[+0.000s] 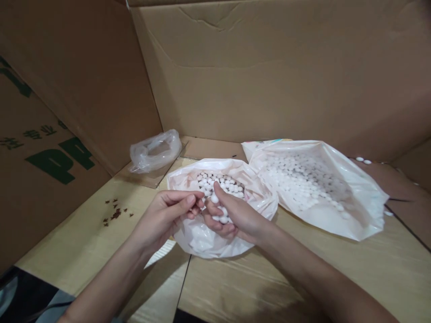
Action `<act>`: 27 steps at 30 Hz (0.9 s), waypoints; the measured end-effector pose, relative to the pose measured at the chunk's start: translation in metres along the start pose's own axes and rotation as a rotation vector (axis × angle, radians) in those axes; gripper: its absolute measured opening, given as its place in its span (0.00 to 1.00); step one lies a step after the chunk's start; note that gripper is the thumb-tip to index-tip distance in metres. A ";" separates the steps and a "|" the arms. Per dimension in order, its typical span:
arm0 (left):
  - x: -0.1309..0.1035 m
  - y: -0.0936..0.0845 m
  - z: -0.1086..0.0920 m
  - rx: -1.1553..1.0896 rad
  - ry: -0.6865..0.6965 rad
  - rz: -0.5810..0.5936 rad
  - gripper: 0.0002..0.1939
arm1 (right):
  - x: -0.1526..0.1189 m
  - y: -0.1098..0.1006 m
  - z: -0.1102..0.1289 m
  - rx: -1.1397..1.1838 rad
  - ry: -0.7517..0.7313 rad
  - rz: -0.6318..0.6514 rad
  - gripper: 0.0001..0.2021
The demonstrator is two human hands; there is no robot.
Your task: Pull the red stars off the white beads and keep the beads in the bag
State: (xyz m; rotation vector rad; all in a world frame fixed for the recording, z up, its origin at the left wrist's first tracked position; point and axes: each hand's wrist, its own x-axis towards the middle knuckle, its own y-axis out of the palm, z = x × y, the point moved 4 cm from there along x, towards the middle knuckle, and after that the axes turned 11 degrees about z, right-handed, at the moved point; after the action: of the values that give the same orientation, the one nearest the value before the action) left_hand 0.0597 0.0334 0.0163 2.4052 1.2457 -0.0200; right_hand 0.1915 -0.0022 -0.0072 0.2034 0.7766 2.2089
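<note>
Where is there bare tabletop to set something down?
The widest bare tabletop lies between the right forearm and the right bag. Another patch sits between that forearm and the left forearm, in front of the middle bag. Crowded: over that bag, with the left hand, plus the right hand cupping white balls.

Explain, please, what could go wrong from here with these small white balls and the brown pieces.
1. The right hand cups several white balls at once, so one might slip between the fingers.
2. The bag on the right lies low and wide, balls spread along it; a bump could perhaps spill some. Loose balls lie beyond it.
3. The brown pieces lie loose near the left forearm, which might scatter them.
</note>
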 end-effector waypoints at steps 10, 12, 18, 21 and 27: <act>-0.002 0.000 0.012 -0.014 -0.078 0.143 0.10 | 0.001 0.000 -0.003 -0.023 0.029 -0.025 0.31; -0.001 -0.002 0.014 -0.015 -0.070 0.145 0.10 | 0.001 0.000 -0.004 -0.019 0.024 -0.032 0.30; 0.001 -0.003 0.017 -0.066 -0.071 0.141 0.11 | 0.002 0.000 -0.005 0.012 0.020 -0.027 0.29; 0.001 -0.004 0.018 -0.062 -0.050 0.113 0.10 | 0.002 0.001 -0.005 0.028 0.033 -0.035 0.28; -0.002 -0.006 0.016 -0.048 0.004 0.073 0.08 | 0.001 0.003 -0.004 -0.003 0.057 -0.024 0.28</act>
State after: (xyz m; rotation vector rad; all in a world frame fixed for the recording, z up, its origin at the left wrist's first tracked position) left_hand 0.0569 0.0291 0.0005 2.4084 1.1459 0.0364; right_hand 0.1873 -0.0048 -0.0091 0.1296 0.8032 2.2013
